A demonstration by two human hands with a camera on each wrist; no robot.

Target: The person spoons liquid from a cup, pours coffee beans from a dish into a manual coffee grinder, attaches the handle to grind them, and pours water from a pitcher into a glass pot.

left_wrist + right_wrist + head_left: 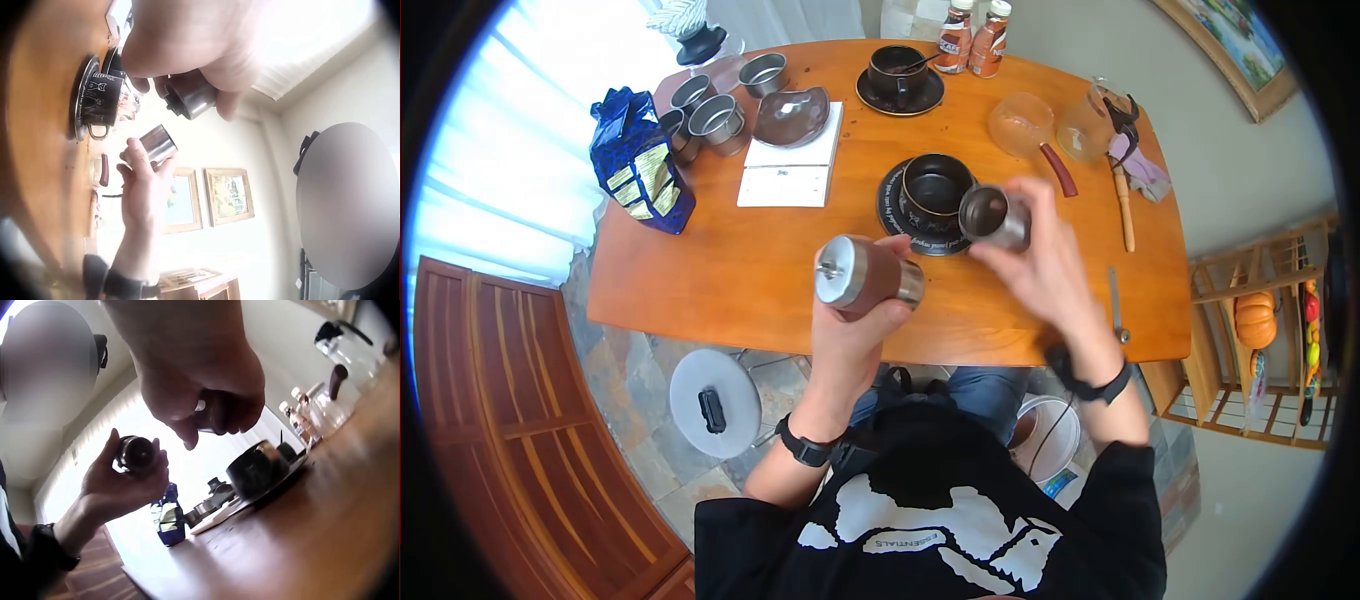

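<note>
My left hand (862, 322) grips a hand coffee grinder body (868, 273), brown with a silver top, held on its side above the table's front edge; it shows again as the grinder body (189, 95) and the grinder body (134, 452). My right hand (1040, 262) holds a small metal catch cup (994, 216), open end turned toward the black cup (935, 188) on its dark saucer (892, 210). The two grinder parts are apart. The metal cup (157, 144) sits in my right hand's fingers in the left wrist view.
On the wooden table (730, 270): a blue coffee bag (638, 162), several metal cups (718, 118), a scale with a bowl (792, 150), a second black cup (898, 72), two bottles (972, 38), a glass carafe (1090, 125), a brush (1124, 205). A round lid (714, 402) lies on the floor.
</note>
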